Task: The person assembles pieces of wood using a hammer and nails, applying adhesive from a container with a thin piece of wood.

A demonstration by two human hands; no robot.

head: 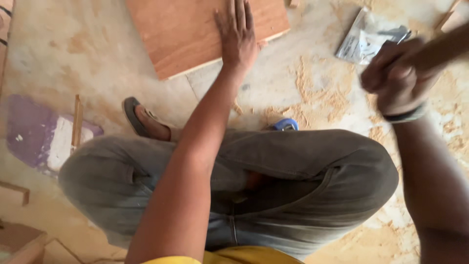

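Knees: the person squats on a dusty floor (73, 54), grey trousers (293, 176) filling the near part of the view, one sandal (134, 117) showing by the left knee.
Left hand: the left hand (238, 36) lies flat, fingers spread and released, pressing on the near right corner of the wooden board (195, 29).
Right hand: the right hand (398, 78) is raised and clenched around a dark handle; it is blurred, so I cannot tell what tool it is. A band sits on the wrist.
Board: it lies ahead of the knees and to the left, long axis running slantwise from near left to far right, part of it cut off by the top edge.
Nearer hand: the left is on the board; the right is well apart from it, off to the right.
Count: one board, one plastic packet (369, 39) beyond the right hand, one thin wooden stick (76, 122) at left, sawdust (317, 93) scattered between.
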